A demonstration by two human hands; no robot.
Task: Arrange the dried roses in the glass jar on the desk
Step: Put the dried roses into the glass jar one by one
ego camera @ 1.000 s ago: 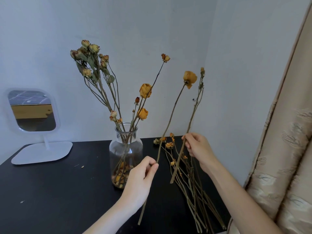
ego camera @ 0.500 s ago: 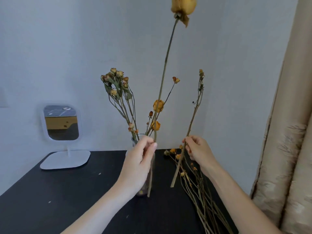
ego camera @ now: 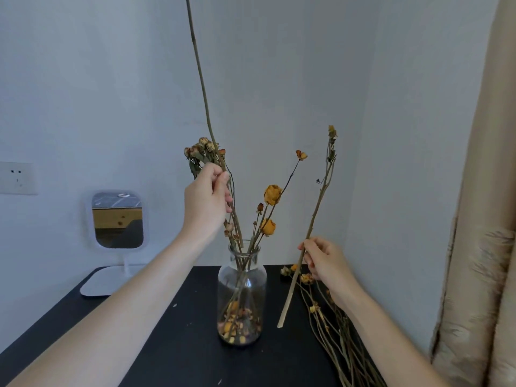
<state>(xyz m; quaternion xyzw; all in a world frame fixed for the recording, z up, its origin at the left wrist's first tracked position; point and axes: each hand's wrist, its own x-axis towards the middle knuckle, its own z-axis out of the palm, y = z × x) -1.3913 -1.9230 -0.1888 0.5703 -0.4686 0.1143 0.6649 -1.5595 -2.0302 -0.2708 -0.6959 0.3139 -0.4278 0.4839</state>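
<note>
Up goes the long rose stem: L hand now higher, pinching it above the glass jar on the desk, bloom out of shot. R hand pinches 2nd stem just right of jar; loose stems lie beside, mirror back left.

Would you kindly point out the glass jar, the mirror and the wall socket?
glass jar (ego camera: 258,291): head view, on its clear wall.
mirror (ego camera: 118,219): head view, on its reflecting glass.
wall socket (ego camera: 16,177): head view, on its faceplate.
</note>
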